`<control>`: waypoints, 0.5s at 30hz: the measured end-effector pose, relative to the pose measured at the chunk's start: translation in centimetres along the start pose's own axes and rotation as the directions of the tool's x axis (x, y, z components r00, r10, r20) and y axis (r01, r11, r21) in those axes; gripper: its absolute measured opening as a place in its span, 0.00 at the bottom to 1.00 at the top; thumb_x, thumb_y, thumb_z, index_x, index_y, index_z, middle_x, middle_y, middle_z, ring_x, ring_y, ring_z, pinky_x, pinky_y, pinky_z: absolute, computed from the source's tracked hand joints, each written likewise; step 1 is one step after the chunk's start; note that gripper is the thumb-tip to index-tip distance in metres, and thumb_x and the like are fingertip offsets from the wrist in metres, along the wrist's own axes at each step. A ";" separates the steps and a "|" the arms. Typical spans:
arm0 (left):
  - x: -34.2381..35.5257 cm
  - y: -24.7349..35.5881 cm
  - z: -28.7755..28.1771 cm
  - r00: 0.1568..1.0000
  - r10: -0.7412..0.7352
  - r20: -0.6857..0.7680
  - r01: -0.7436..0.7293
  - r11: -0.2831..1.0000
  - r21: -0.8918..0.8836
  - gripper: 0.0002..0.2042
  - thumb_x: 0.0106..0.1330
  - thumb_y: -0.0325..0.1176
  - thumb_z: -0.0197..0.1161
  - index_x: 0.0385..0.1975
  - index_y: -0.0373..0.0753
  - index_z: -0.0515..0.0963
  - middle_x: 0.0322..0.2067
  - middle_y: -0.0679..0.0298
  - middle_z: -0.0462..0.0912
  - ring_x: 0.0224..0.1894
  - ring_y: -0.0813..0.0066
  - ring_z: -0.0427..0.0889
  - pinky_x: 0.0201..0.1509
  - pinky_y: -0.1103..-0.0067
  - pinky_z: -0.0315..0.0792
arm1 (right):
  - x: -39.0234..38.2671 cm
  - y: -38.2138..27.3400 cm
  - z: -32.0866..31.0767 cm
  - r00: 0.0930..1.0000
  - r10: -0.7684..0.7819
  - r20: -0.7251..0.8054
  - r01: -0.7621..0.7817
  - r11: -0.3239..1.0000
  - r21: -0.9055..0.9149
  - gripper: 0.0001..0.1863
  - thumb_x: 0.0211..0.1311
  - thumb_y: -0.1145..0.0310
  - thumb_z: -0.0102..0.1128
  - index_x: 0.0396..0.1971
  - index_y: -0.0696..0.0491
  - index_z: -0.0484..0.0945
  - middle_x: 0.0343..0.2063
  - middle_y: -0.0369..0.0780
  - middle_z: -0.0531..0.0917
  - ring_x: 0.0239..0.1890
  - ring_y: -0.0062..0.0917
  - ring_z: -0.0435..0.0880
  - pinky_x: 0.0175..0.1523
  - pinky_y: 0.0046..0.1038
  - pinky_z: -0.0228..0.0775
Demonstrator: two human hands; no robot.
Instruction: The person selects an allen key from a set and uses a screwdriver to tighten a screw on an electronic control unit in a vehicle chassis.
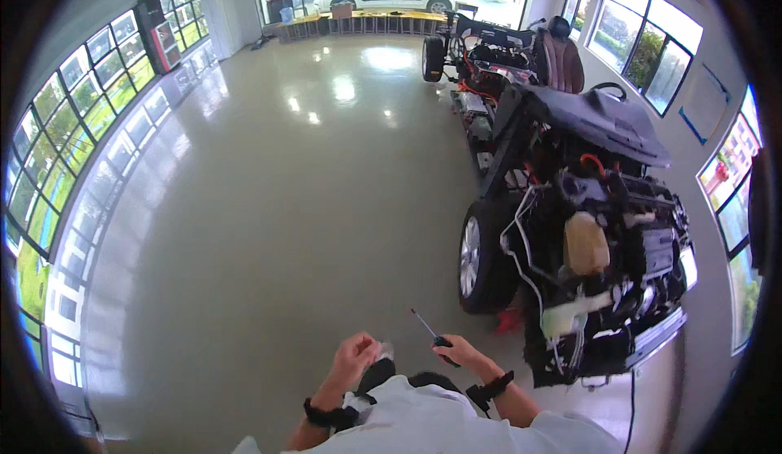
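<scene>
Over glossy grey flooring [285,209], the bare left hand [357,355] is hovering with fingers curling inward, its grip impossible to tell, while a slim metal-shafted, dark-handled screwdriver [442,342] is slanting forward-left from the right hand's [461,351] snug hold, left of the stripped black car chassis [627,234].

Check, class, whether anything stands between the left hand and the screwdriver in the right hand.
Nothing visible does: the left hand is to the left of the screwdriver, which the right hand grips, and grey floor shows beyond the gap between them.
</scene>
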State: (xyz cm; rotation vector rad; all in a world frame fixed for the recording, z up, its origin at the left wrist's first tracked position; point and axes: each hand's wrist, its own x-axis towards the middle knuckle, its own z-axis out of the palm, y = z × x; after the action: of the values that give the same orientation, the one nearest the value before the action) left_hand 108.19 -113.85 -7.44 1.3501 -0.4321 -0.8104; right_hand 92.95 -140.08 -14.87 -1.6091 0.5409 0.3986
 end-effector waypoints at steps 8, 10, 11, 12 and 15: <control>33.4 11.5 -3.2 0.968 -0.025 0.250 0.016 0.999 0.038 0.07 0.69 0.32 0.57 0.30 0.37 0.73 0.25 0.71 0.74 0.26 0.87 0.68 0.28 0.86 0.63 | 14.7 -10.8 -18.1 0.979 0.120 -0.164 -0.080 0.969 0.235 0.14 0.69 0.64 0.53 0.46 0.57 0.78 0.21 0.34 0.77 0.20 0.18 0.75 0.24 0.23 0.66; 41.2 12.2 -4.5 0.945 -0.063 0.321 0.038 0.996 0.086 0.07 0.69 0.32 0.57 0.30 0.38 0.72 0.25 0.71 0.74 0.27 0.87 0.69 0.29 0.86 0.64 | 21.2 -12.5 -23.0 0.961 0.186 -0.205 -0.119 0.947 0.299 0.17 0.71 0.58 0.50 0.44 0.57 0.77 0.19 0.35 0.77 0.17 0.18 0.74 0.21 0.24 0.65; 45.3 11.9 -5.3 0.945 -0.075 0.319 0.046 0.994 0.096 0.07 0.69 0.32 0.57 0.30 0.38 0.72 0.25 0.71 0.74 0.27 0.87 0.69 0.29 0.86 0.64 | 25.0 -13.2 -25.4 0.962 0.189 -0.198 -0.121 0.943 0.310 0.17 0.71 0.58 0.50 0.44 0.57 0.77 0.19 0.35 0.77 0.17 0.18 0.74 0.21 0.24 0.65; 48.8 11.4 -6.6 0.947 -0.146 0.287 0.101 0.981 0.165 0.06 0.69 0.32 0.57 0.31 0.38 0.73 0.25 0.71 0.75 0.27 0.87 0.70 0.30 0.86 0.64 | 28.4 -14.6 -27.4 0.961 0.183 -0.208 -0.128 0.959 0.254 0.18 0.71 0.56 0.51 0.42 0.57 0.77 0.18 0.34 0.76 0.16 0.18 0.73 0.21 0.24 0.65; 58.6 12.3 -9.9 0.943 -0.273 0.192 0.224 0.944 0.242 0.06 0.69 0.33 0.57 0.32 0.37 0.73 0.25 0.70 0.75 0.27 0.86 0.71 0.30 0.86 0.65 | 41.1 -18.4 -33.8 0.969 0.133 -0.210 -0.100 0.982 0.162 0.18 0.70 0.54 0.51 0.37 0.56 0.76 0.14 0.34 0.73 0.13 0.17 0.70 0.18 0.24 0.62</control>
State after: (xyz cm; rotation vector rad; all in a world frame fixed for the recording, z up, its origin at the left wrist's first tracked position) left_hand 157.26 -149.56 -7.61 1.5438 -0.5446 -1.1608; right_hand 135.30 -177.09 -18.63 -1.4878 0.8184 0.2609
